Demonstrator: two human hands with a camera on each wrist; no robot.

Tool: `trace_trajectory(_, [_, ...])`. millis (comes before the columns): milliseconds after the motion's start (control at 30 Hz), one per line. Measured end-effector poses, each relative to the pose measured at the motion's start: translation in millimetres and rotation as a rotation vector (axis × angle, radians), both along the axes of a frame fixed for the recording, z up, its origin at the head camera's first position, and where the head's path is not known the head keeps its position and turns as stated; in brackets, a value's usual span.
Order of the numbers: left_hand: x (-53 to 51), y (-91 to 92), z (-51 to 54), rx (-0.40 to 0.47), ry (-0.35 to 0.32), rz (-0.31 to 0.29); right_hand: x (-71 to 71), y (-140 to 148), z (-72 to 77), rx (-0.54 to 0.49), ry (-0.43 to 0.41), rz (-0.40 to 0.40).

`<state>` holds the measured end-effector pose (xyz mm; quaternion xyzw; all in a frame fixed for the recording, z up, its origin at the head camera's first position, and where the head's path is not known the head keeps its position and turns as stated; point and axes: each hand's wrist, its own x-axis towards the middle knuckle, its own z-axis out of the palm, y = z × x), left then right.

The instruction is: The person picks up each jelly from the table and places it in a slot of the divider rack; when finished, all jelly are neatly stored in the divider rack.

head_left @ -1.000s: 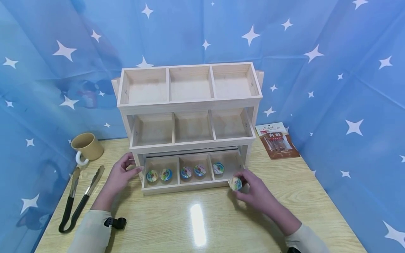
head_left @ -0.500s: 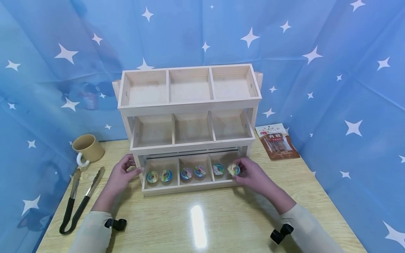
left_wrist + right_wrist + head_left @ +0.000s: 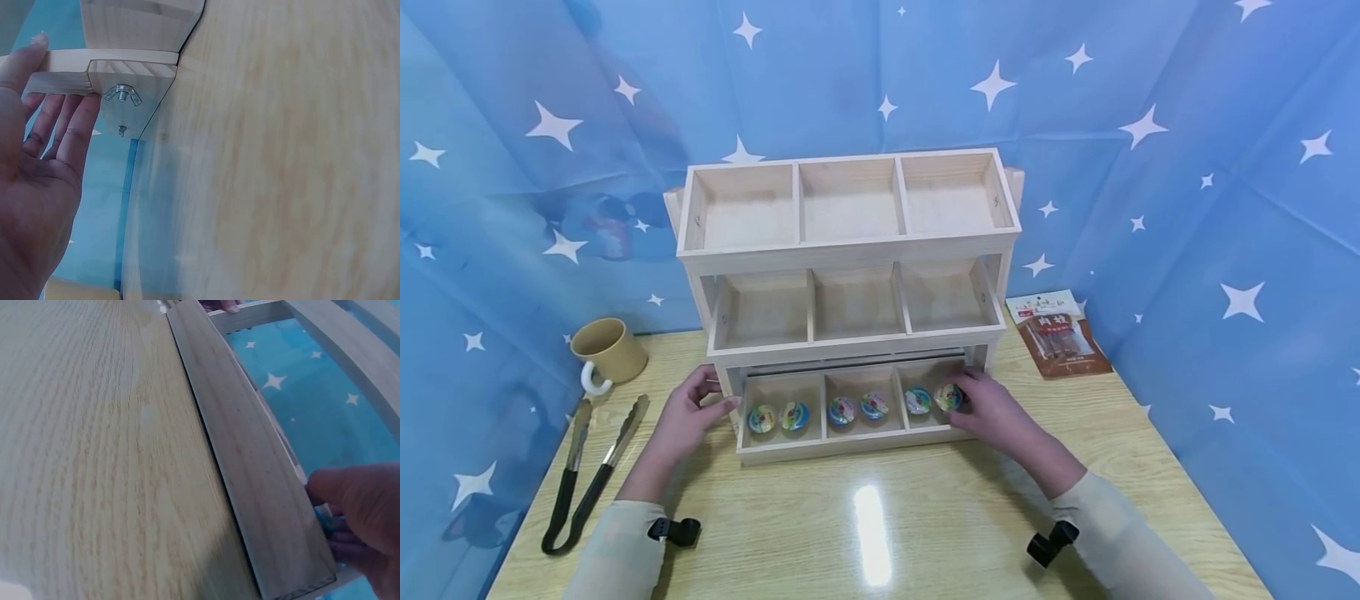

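A three-tier wooden shelf (image 3: 850,250) stands on the table, each tier split into three compartments. My left hand (image 3: 687,417) grips its lower left side; in the left wrist view the thumb lies over a wooden bar (image 3: 62,80) and the fingers lie under it. My right hand (image 3: 996,412) is in the bottom right compartment, pinching a jelly cup (image 3: 947,397) with a colourful lid. Another jelly cup (image 3: 917,401) sits close to its left. Two jelly cups (image 3: 793,416) are in the bottom left compartment, two more jelly cups (image 3: 873,406) in the bottom middle one.
At the left are a tan mug (image 3: 610,350) with a white handle and black-handled tongs (image 3: 583,487). A brown snack packet (image 3: 1060,335) lies right of the shelf. Blue star-printed cloth (image 3: 880,75) hangs behind and at both sides.
My right hand has carried the jelly cup from in front of the shelf's lip into the bottom right compartment, then a little left towards the other cup. The left hand keeps its place.
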<state>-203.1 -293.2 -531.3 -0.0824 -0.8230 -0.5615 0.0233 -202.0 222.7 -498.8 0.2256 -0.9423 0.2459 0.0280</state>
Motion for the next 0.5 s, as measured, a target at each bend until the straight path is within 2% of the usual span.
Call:
trace_trajectory(233, [0.8, 0.3, 0.8, -0.003, -0.007, 0.001, -2.5, -6.3, 6.6, 0.056, -0.075, -0.04])
trace_trajectory(500, [1.2, 0.7, 1.2, -0.022, 0.025, 0.001, -5.4, -9.3, 6.9, 0.067, -0.085, -0.043])
